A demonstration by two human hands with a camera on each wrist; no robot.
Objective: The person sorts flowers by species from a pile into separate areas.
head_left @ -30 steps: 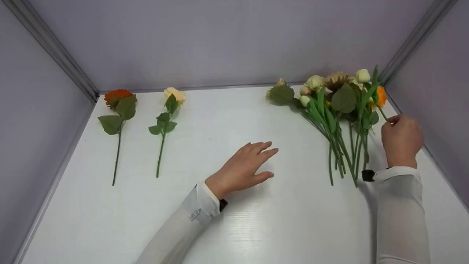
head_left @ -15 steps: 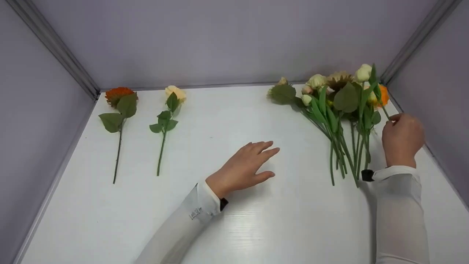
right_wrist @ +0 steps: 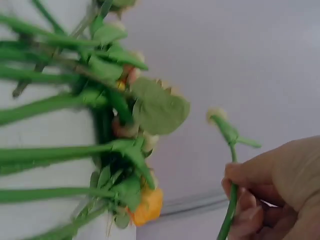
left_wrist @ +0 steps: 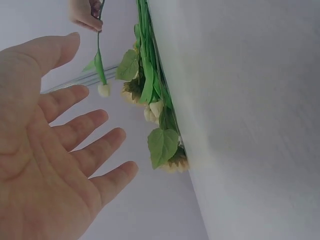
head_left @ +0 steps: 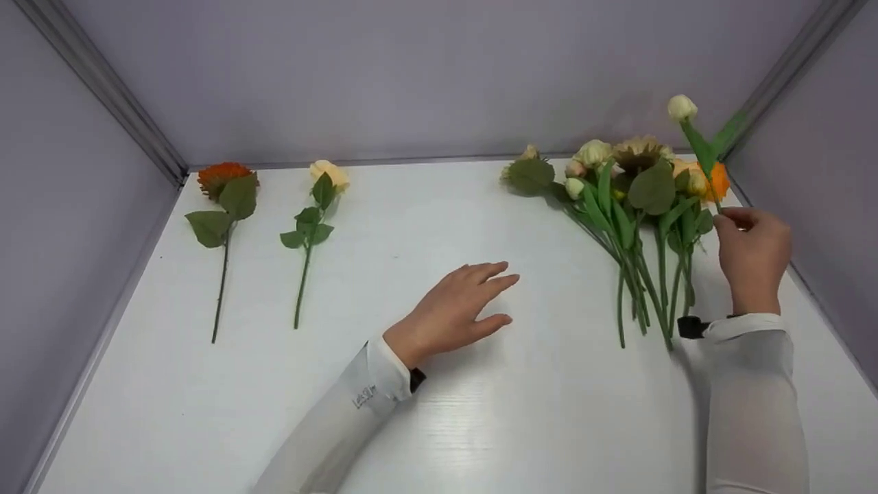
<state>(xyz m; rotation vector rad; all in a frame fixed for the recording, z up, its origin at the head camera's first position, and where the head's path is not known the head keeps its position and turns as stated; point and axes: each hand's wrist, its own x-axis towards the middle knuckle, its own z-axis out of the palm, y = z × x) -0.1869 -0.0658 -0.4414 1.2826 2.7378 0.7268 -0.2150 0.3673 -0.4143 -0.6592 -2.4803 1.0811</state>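
A white tulip [head_left: 682, 108] with green leaves stands raised over the right edge of the flower pile, its stem pinched between thumb and fingers of my right hand [head_left: 754, 257]. The right wrist view shows the green stem [right_wrist: 231, 210] running down past the fingertips. Below and left of it lies a bunch of mixed flowers [head_left: 651, 189], with white, pink, yellow and orange heads and long green stems. Over the middle of the table, my left hand [head_left: 449, 312] is spread with nothing in it; in the left wrist view its palm [left_wrist: 45, 150] shows, fingers apart.
On the left of the white table [head_left: 206, 425] lie an orange flower [head_left: 225, 182] with a dark stem and a cream rose [head_left: 329, 177], side by side and apart. Grey-lilac panels [head_left: 439, 75] wall the table's back and both sides.
My right hand has lifted the white tulip up out of the bunch, so its head and leaves now stand above the other flowers. The left hand has barely moved.
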